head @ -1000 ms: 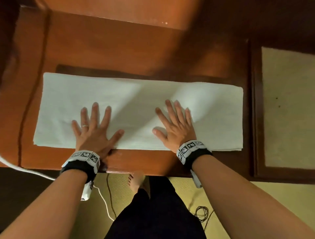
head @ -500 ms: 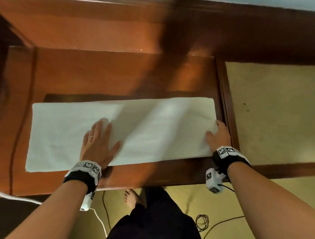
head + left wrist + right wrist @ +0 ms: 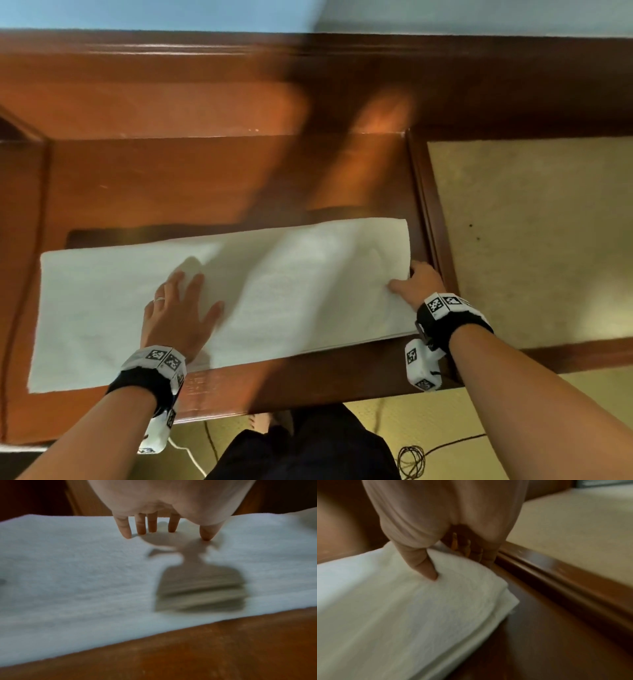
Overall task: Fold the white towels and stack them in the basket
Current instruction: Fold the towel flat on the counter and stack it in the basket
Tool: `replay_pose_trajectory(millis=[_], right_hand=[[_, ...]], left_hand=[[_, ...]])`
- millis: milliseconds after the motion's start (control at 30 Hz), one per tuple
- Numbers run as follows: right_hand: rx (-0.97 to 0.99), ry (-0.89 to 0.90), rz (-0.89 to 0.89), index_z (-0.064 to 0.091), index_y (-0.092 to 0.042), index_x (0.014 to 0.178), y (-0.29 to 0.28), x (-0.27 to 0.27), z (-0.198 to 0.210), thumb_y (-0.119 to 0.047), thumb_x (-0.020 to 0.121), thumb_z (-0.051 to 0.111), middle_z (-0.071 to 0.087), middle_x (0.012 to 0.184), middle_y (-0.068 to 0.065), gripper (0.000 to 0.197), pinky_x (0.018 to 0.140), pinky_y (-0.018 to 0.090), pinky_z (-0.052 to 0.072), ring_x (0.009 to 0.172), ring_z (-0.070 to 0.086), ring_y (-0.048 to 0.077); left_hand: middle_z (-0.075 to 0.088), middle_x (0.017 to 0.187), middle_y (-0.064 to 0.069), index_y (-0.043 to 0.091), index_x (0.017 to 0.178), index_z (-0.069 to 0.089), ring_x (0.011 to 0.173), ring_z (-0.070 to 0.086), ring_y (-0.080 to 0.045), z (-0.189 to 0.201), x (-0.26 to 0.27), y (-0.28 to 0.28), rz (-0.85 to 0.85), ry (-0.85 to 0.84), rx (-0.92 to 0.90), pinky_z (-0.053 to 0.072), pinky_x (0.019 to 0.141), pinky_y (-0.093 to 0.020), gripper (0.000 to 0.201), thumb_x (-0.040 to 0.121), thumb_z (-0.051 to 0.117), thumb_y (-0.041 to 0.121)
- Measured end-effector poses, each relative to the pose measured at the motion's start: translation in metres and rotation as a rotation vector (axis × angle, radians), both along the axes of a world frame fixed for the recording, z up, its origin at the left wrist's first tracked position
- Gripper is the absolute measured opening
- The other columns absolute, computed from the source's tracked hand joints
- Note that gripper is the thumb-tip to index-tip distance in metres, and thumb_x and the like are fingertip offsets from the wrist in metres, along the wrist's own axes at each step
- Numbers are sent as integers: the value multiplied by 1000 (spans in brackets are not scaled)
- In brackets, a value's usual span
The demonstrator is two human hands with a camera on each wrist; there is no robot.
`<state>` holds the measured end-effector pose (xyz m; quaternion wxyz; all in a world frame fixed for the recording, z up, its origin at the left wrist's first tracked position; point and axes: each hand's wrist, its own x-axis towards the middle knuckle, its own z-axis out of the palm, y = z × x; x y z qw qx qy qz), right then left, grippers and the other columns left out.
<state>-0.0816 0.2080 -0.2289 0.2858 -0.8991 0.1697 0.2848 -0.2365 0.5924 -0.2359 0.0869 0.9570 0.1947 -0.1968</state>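
The towel (image 3: 267, 291) lies as a long folded strip across the table (image 3: 205, 178) at centre frame, the left hand (image 3: 178, 315) flat and spread on it while the right hand (image 3: 416, 284) pinches its right end, thumb on top, so a lift could let the stacked layers slide apart.

A glossy reddish-brown wooden tabletop (image 3: 205, 178) is filling most of the head view, catching warm light in blurred patches. A raised wooden rail (image 3: 431, 219) is bordering its right side, with a beige textured panel (image 3: 534, 240) lying beyond. Yellowish-green flooring (image 3: 479, 411) is showing below, with a coiled black cable (image 3: 412, 460) resting on it.
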Motion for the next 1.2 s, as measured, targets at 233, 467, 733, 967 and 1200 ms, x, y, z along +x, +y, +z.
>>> replay_pose_trajectory(millis=[233, 467, 733, 967, 1200], right_hand=[[-299, -422, 211, 47, -12, 110, 14, 97, 72, -24, 85, 66, 46, 125, 13, 33, 83, 50, 48, 99, 56, 42], [-397, -652, 270, 44, -14, 112, 46, 132, 151, -12, 91, 53, 55, 111, 12, 23, 67, 40, 38, 92, 59, 40], [-176, -683, 627, 52, -20, 116, 134, -3, 146, -24, 85, 61, 60, 105, 5, 33, 70, 41, 50, 91, 58, 31], [-133, -259, 860, 46, -19, 130, 180, -136, 35, -19, 83, 66, 43, 131, 7, 51, 83, 41, 49, 120, 42, 29], [-37, -289, 837, 55, -7, 132, 128, -134, 10, -12, 85, 64, 39, 151, 12, 48, 104, 45, 44, 136, 38, 31]], left_hand=[[51, 140, -17, 15, 139, 51, 119, 55, -43, 13, 14, 10, -100, -35, 52, 45, 92, -59, 71, 90, 30, 61], [49, 140, 4, 33, 145, 41, 126, 50, -24, 34, 22, 0, -103, 13, 45, 31, 102, -55, 54, 97, 37, 59], [61, 109, 2, 32, 123, 47, 98, 61, -27, 56, 32, 29, -205, -272, -10, 43, 87, -53, 33, 91, 53, 35], [60, 125, -6, 18, 130, 56, 100, 63, -32, 54, -11, 28, -473, -483, -43, 41, 94, -47, 62, 72, 43, 35], [56, 132, -9, 17, 130, 56, 117, 56, -32, 20, 0, -10, -869, -220, 32, 51, 85, -45, 76, 60, 79, 33]])
